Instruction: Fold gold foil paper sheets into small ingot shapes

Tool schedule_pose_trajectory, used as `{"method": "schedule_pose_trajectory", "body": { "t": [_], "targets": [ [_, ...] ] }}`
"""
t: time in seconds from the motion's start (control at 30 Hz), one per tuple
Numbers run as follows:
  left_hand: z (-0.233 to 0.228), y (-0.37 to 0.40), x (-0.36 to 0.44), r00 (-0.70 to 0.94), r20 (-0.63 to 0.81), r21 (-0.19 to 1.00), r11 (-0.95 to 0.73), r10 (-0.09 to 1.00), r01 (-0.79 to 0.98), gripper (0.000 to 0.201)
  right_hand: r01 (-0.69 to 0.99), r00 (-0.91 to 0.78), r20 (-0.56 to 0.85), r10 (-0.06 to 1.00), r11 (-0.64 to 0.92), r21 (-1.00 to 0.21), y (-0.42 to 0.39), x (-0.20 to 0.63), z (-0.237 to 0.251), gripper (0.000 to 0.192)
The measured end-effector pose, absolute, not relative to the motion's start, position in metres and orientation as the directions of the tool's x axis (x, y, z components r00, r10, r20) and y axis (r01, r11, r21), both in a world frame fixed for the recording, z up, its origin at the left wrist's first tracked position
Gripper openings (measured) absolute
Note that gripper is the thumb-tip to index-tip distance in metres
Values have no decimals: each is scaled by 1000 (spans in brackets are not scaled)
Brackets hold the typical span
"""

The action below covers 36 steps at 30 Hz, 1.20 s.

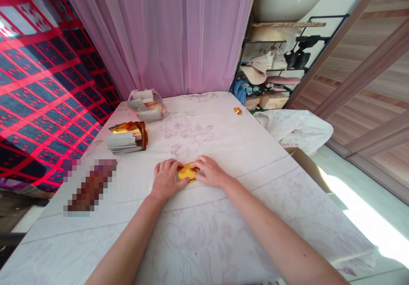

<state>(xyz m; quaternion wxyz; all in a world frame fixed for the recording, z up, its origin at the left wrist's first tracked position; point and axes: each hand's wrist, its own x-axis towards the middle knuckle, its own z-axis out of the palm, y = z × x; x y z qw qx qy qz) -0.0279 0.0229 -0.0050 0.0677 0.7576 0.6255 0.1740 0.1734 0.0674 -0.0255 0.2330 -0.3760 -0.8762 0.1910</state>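
Note:
A small piece of gold foil paper (186, 172) lies on the tablecloth between my two hands, its edges partly hidden by fingers. My left hand (166, 178) grips its left end, thumb at the near edge and fingers curled at the far edge. On the opposite end, my right hand (209, 172) pinches the paper with thumb and fingers closed. To the far left stands a stack of foil sheets (129, 138) with pale backs and shiny gold faces. Behind it sits a clear plastic bag (147, 105) with more such sheets inside.
A flower-patterned tablecloth (179, 238) covers the table. Near its far right corner lies a small folded gold piece (237, 110). A blurred-out reddish item (92, 187) is at the left. Beyond the right edge are a white plastic bag (297, 127), an open carton (308, 168) and a shelf rack (271, 41).

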Motion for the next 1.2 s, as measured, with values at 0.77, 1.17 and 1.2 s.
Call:
{"method": "schedule_pose_trajectory", "body": {
  "t": [0.77,1.17,1.2],
  "targets": [
    [-8,22,-29,146,172,360,-200,974,912,41,538,-604,191,774,572,-619,60,181,-14,38],
    [-7,21,-29,157,146,361,-200,977,911,43,432,-738,121,663,603,-671,70,199,-7,45],
    [-7,21,-30,157,145,358,-200,977,912,43,431,-737,126,664,605,-670,70,199,-8,45]
  ]
}}
